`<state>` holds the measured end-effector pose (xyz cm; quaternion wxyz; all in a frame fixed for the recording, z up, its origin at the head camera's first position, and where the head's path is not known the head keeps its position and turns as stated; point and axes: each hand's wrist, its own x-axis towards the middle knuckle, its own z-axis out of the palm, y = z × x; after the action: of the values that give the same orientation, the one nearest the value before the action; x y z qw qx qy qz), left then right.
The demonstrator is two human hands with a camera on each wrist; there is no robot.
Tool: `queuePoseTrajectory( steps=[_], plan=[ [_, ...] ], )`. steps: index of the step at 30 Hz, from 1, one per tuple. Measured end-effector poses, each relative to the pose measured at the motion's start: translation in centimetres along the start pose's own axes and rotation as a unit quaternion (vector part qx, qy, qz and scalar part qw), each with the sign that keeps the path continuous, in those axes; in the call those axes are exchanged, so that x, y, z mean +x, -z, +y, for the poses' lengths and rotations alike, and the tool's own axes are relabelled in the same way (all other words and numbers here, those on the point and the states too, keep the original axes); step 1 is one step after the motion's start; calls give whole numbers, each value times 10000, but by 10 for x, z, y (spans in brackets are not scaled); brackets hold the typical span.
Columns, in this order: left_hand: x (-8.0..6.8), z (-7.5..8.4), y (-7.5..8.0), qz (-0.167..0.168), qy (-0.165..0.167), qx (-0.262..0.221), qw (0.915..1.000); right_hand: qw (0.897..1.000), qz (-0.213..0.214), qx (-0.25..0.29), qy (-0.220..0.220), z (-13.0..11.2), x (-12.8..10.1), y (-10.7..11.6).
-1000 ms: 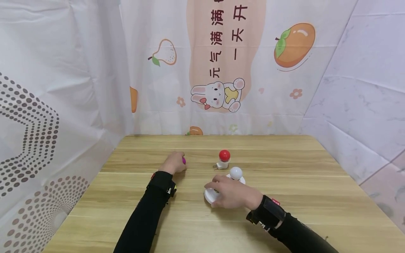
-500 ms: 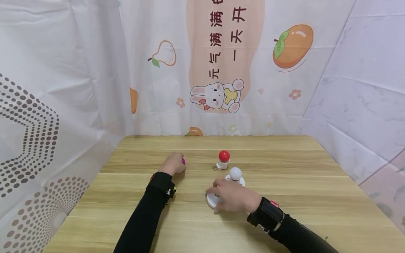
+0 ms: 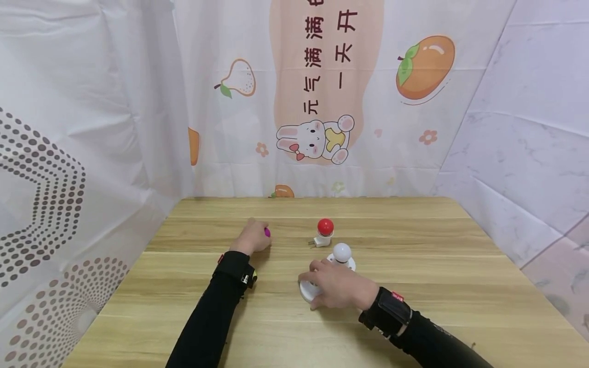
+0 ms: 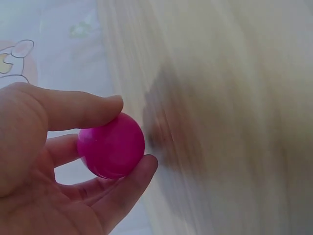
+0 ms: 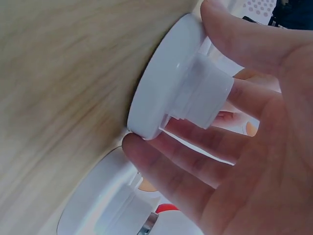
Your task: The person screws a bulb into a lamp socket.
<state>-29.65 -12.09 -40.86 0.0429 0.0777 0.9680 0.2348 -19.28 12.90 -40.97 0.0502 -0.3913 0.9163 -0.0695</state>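
My left hand (image 3: 251, 238) pinches a glossy magenta round bulb (image 4: 111, 147) between thumb and fingers, just above the table; no base of it shows. My right hand (image 3: 339, 284) is around a white lamp holder (image 5: 166, 73) with a round base plate, thumb on one side of the rim and a fingertip on the other. The holder's plate (image 3: 308, 291) lies on the table, and its socket is mostly hidden under the hand in the head view. Just behind this hand stands a white bulb (image 3: 342, 252) in a second white lamp holder (image 5: 105, 191).
Farther back, a red bulb (image 3: 325, 226) sits in a white plug-in socket (image 3: 323, 240), its prongs pointing left. The wooden table (image 3: 405, 220) ends at a printed curtain (image 3: 230, 133) behind, with more white cloth (image 3: 152, 102) at the left.
My right hand and the lamp holder have shifted slightly nearer and to the right, then stayed put. My left hand keeps its hold on the magenta bulb, nearly still.
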Motion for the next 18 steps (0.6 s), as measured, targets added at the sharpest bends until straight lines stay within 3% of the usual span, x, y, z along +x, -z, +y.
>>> queuePoseTrajectory(
  steps=[9,14,18],
  plan=[
    [3,13,0,393,-508,-689,9956,9993,15,282,-228,-1,0,11],
    [0,23,3,581,-563,-1399,9869,9992,171,339,-125,-1,-2,27],
    [-4,31,6,707,-825,-1741,9787,9967,385,679,-211,1,-4,43]
  ],
)
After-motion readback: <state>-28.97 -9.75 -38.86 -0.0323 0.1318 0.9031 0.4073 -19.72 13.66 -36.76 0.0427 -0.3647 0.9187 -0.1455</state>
